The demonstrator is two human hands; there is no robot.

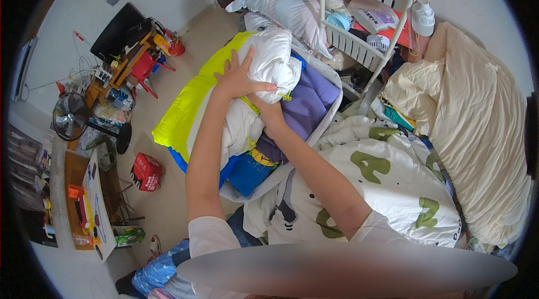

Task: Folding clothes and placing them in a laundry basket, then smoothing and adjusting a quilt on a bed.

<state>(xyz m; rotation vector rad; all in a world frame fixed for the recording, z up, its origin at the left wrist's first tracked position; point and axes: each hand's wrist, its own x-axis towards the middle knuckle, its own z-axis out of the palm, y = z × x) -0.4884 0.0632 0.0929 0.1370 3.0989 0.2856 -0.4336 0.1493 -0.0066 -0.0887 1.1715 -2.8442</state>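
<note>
A padded neon-yellow and white jacket (181, 118) lies bunched on top of a grey-white fabric storage bag (329, 117). My left hand (236, 78) rests on the jacket with its fingers spread, the thumb across a puffy white part. Just below it, my right hand (269, 117) reaches against the white fabric, its fingers mostly hidden by the folds and the left hand. Purple cloth (309, 88) fills the bag's right side. A blue cloth (248, 175) with a yellow print shows at the near side of the bag.
A white-patterned quilt (349, 164) and a cream quilt (467, 130) lie to the right. Behind the bag stand a white slatted rack (358, 42) and stuffed plastic bags (282, 13). On the left floor are a red box-shaped stool (146, 171) and a standing fan (71, 116).
</note>
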